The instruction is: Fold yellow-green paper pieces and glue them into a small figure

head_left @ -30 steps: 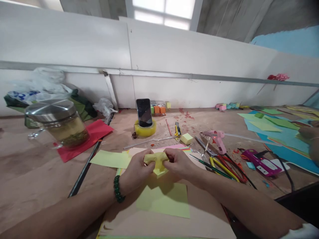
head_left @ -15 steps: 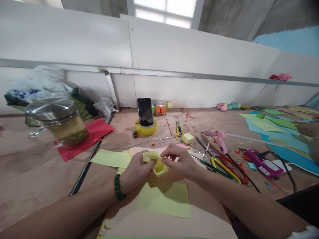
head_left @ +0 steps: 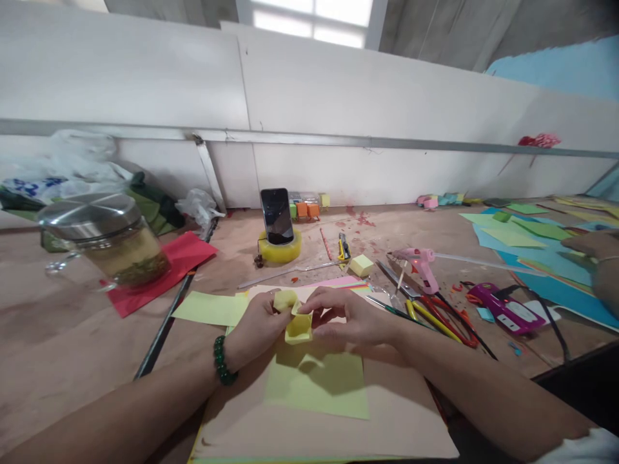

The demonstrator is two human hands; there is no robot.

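A small folded box of yellow paper [head_left: 298, 330] is held up between both hands, its hollow side facing me. My left hand [head_left: 258, 327] has its thumb and fingers closed on the box's left side and upper flap. On the opposite edge, my right hand [head_left: 345, 317] pinches the paper between thumb and fingers. Below them a flat yellow sheet [head_left: 329, 386] lies on a stack of larger pale paper [head_left: 251, 419]. Another yellow sheet [head_left: 207, 309] sits left of my left hand. A finished-looking yellow paper cube [head_left: 361, 265] stands beyond my right hand.
Right of my hands lie scissors [head_left: 438, 316], a pink glue gun [head_left: 418, 264] and a purple power strip [head_left: 505, 309]. A phone [head_left: 277, 216] leans in a tape roll [head_left: 285, 250]. A glass tea jug [head_left: 116, 245] stands left on red paper [head_left: 191, 251]. Another person's hand [head_left: 592, 248] is far right.
The yellow paper has turned so its hollow opening shows more. Both hands have shifted slightly left in view. The other person's hand at far right has come further into view.
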